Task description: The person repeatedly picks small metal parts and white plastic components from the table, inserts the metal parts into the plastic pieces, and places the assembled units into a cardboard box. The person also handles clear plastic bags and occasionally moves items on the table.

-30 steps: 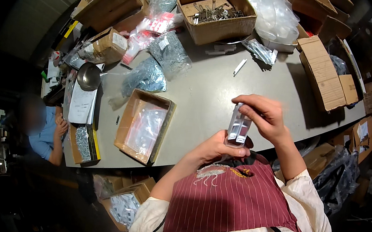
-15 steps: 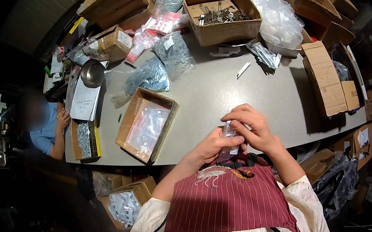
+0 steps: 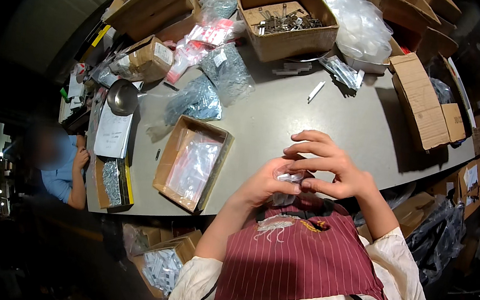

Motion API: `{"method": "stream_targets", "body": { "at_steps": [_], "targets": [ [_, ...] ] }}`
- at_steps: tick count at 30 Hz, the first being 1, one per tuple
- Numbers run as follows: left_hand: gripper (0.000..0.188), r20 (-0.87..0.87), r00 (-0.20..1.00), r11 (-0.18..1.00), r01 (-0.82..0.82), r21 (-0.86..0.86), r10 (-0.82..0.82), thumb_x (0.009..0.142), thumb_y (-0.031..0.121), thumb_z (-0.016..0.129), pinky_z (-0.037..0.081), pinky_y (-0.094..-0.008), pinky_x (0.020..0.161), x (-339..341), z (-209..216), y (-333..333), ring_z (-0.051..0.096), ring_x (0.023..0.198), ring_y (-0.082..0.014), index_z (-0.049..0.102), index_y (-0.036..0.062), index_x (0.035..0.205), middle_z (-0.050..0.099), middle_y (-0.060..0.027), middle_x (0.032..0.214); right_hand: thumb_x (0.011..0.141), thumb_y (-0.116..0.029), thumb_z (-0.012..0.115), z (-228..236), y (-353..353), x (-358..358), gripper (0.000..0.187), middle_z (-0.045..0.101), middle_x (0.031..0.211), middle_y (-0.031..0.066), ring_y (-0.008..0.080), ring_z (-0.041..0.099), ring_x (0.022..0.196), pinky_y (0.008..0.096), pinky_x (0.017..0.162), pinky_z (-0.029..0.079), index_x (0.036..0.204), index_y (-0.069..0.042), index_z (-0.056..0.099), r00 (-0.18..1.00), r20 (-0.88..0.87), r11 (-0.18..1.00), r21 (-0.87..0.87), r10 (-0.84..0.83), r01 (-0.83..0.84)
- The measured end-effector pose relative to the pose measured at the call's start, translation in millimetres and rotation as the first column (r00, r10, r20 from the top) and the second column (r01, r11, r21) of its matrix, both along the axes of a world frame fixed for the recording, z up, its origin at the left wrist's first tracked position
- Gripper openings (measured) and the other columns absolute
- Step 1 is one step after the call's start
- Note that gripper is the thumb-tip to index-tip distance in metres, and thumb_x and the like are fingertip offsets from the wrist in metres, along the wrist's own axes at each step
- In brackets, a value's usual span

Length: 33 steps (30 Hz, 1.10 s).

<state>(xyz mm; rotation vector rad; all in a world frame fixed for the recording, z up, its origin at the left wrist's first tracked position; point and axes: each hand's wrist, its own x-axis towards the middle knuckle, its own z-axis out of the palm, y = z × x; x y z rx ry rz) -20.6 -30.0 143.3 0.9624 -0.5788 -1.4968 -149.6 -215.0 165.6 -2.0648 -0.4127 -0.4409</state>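
Close to my apron, at the table's front edge, my left hand is closed around a small clear plastic bag. Whitish or silvery pieces seem to be inside it; their kind is too small to make out. My right hand hovers over the mouth of the bag with its fingers spread apart and its thumb close to the left thumb. Nothing shows between the right fingers. To the left, a shallow cardboard box holds a stack of flat clear bags.
A deep carton of small metal parts stands at the back. Bags of screws, a metal ladle and loose white strips lie about the grey table. At the left edge sits another person. A cardboard box stands at right.
My right hand has opened and lifted slightly off the bag, its fingers spreading. My left hand keeps hold of the bag, which is now more covered by the fingers. The view has shifted slightly.
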Motion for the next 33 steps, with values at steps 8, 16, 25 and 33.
{"method": "stream_targets", "body": {
  "at_steps": [8,16,25,33],
  "targets": [
    [0.056,0.187,0.980,0.997,-0.068,-0.029,0.072,0.089,0.015,0.075,0.048,-0.0286,0.095,2.9,6.3,9.5,0.058,0.109,-0.0121,0.053,-0.0008,0.138,0.062,-0.0041,0.116,0.088,-0.001,0.072,7.6,18.4,5.9,0.009,0.070,0.113,0.0158,0.0311,0.066,0.108,0.0435,0.097,0.052,0.095,0.001,0.066,0.968,0.057,0.969,-0.024,-0.244,0.245],
    [0.022,0.650,0.515,0.796,-0.552,-0.246,0.558,0.101,0.010,0.065,0.055,-0.0293,0.089,-15.2,-3.6,16.2,0.070,0.096,-0.0153,0.070,-0.0058,0.116,0.075,-0.0102,0.103,0.086,0.000,0.076,4.6,25.9,9.3,0.011,0.071,0.094,0.0121,0.0228,0.068,0.084,0.0330,0.075,0.054,0.092,0.002,0.067,0.921,-0.003,0.920,0.059,-0.389,0.389],
    [0.007,0.479,0.362,0.568,-0.715,-0.407,0.799,0.095,0.000,0.065,0.055,-0.0308,0.074,-25.1,-17.9,40.0,0.071,0.082,-0.0203,0.064,-0.0025,0.101,0.070,-0.0100,0.093,0.084,0.000,0.076,0.9,62.3,20.8,0.017,0.069,0.096,0.0122,0.0244,0.065,0.088,0.0339,0.075,0.052,0.096,0.001,0.065,0.922,0.080,0.924,0.103,-0.378,0.369],
    [0.007,0.768,-0.123,0.598,-0.556,-0.578,0.628,0.086,-0.002,0.070,0.052,-0.0398,0.067,-19.3,5.5,103.2,0.067,0.076,-0.0324,0.064,0.0006,0.090,0.068,-0.0128,0.085,0.086,-0.004,0.072,-7.3,98.7,55.0,0.020,0.061,0.097,0.0142,0.0351,0.059,0.091,0.0422,0.085,0.048,0.103,-0.003,0.062,0.998,0.054,0.995,-0.095,0.014,-0.009]
  ]
}}
